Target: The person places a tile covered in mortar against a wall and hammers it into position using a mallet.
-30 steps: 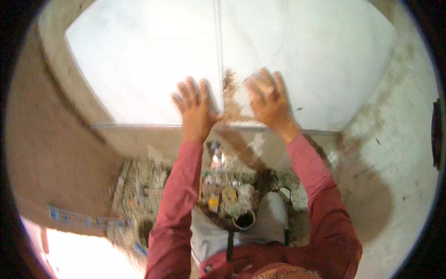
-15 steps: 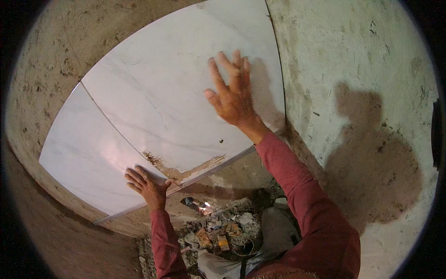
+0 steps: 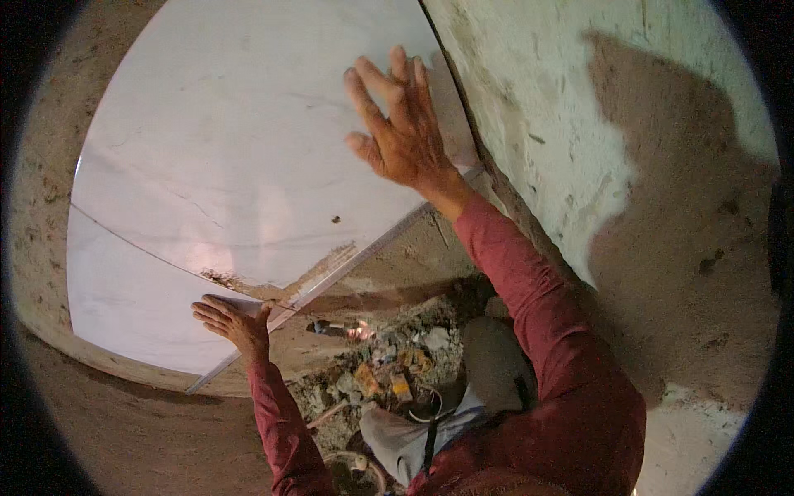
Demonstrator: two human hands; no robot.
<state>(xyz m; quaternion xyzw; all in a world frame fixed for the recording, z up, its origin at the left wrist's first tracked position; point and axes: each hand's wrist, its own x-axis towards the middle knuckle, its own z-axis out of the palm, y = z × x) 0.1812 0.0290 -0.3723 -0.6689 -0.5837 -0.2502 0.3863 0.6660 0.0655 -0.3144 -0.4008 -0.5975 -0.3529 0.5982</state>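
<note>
Two large white marbled tiles sit side by side on the wall: the larger (image 3: 248,107) under my right hand, the smaller (image 3: 132,281) under my left. My left hand (image 3: 236,318) lies with fingers spread on the smaller tile, just by the seam and the tile's lower edge. My right hand (image 3: 393,116) presses or hovers with spread fingers near the large tile's right part; contact is unclear. A metal strip (image 3: 389,231) runs along the tiles' bottom edge. Brown adhesive smears (image 3: 331,256) mark the large tile near the seam.
A pale rough plastered wall (image 3: 546,99) meets the tiled wall on the right, with a dark shadow on it. Below are rubble (image 3: 434,339), a small yellow item (image 3: 401,388), a bucket rim (image 3: 438,397) and my legs. Brown plastered wall (image 3: 107,422) is at the lower left.
The view has turned, so the tiles now slant toward the right corner. My right hand has moved up and rightward along the large tile; my left hand stays by the seam.
</note>
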